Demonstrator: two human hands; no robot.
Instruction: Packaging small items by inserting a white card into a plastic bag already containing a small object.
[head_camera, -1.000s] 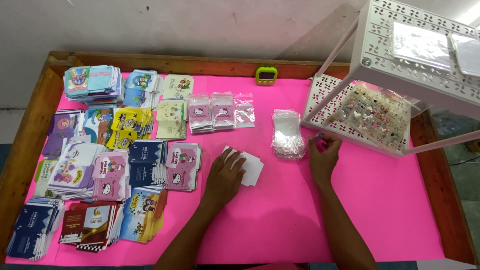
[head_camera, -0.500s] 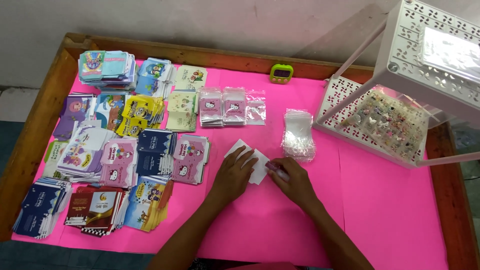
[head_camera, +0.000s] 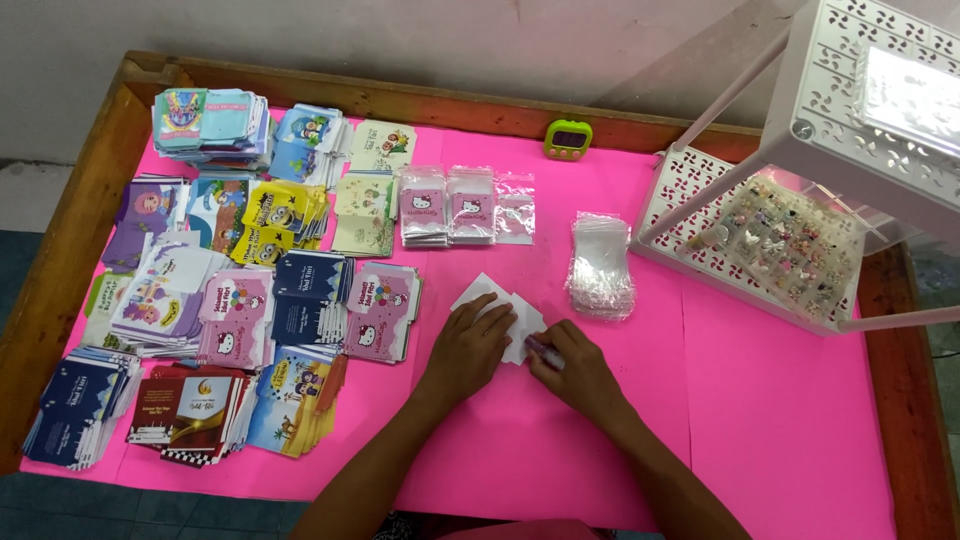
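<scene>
Pink table (head_camera: 780, 420): left hand (head_camera: 470, 345) flat on white cards (head_camera: 500, 305); right hand (head_camera: 575, 370) pinching small item (head_camera: 545, 350)

worktop (head_camera: 780, 440): pink sheet, raised wooden rim | wall (head_camera: 450, 40): plain grey, 12 o'clock | floor (head_camera: 20, 270): blue-grey tile, 9 o'clock | rack (head_camera: 860, 90): white, perforated, 2 o'clock | light: bright, glare on rack top

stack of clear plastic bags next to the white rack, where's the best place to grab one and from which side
Judging by its pose, grip the stack of clear plastic bags at its near short edge, coming from the person's side. The bags lie flat on the pink mat, lengthwise away from the person, and that end is free. The white rack crowds the right side. The right hand lies closest, so its fingers could pinch the top bag there.
</scene>
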